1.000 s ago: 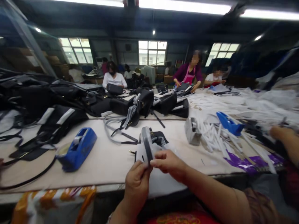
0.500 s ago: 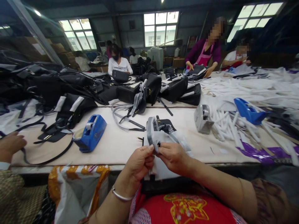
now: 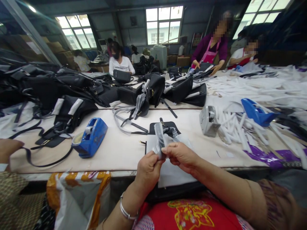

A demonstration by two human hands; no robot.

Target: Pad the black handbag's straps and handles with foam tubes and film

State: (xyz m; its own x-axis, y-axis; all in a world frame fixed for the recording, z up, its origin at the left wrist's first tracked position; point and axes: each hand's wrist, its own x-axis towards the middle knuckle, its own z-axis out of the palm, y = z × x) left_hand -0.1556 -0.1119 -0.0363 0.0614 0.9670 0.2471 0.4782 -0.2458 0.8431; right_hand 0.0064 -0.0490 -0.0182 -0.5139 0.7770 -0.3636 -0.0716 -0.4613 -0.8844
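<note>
My left hand (image 3: 150, 171) is closed around the lower end of a black strap wrapped in translucent plastic (image 3: 159, 135). Thumb and fingers of my right hand (image 3: 181, 156) pinch the same wrapped strap from the right, close beside the left fingertips. Under and behind my hands lies a black bag (image 3: 176, 126) with its flap toward the far side, partly covered by a white sheet (image 3: 169, 175). A gold-coloured zipper pull (image 3: 142, 141) sticks out at the bag's left. The bag's near part is hidden by my arms and the sheet.
A blue tape dispenser (image 3: 93, 137) stands at left, a grey one (image 3: 209, 121) at right. Black bags (image 3: 134, 94) are heaped across the table. White rolls (image 3: 233, 127) lie near another blue dispenser (image 3: 257, 111). A neighbour's hand (image 3: 9, 148) holds a strap. Co-workers stand opposite.
The wrapped strap, looped before, now stands narrower and folded together. My left hand has shifted slightly right and closed round its lower end; the right hand has moved a little right.
</note>
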